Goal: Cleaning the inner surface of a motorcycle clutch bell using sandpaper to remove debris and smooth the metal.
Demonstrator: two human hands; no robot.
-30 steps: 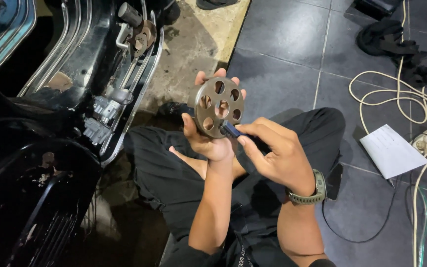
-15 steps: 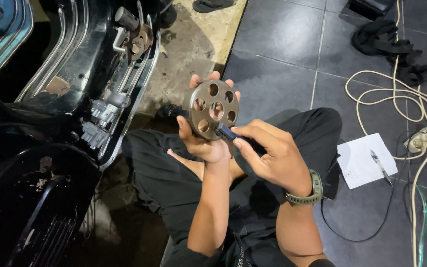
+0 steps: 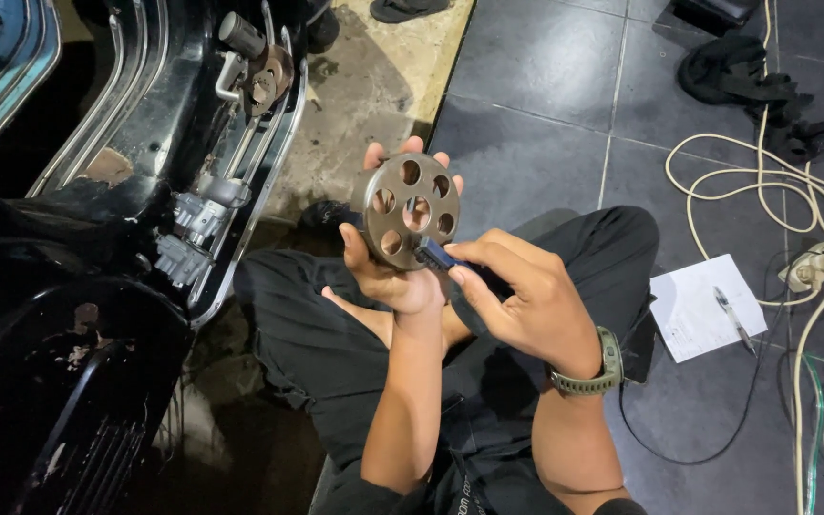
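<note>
Left hand (image 3: 395, 277) grips a holed metal disc (image 3: 411, 212) upright from behind; right hand (image 3: 526, 300), just beside, is closed on a small blue tool (image 3: 431, 255) touching the disc's lower edge.

Dark grey floor tiles (image 3: 545, 67) spread right of the hands, with pale cables (image 3: 765, 181) and a white paper (image 3: 693, 310). A bare concrete patch (image 3: 383, 86) lies beyond them.
</note>
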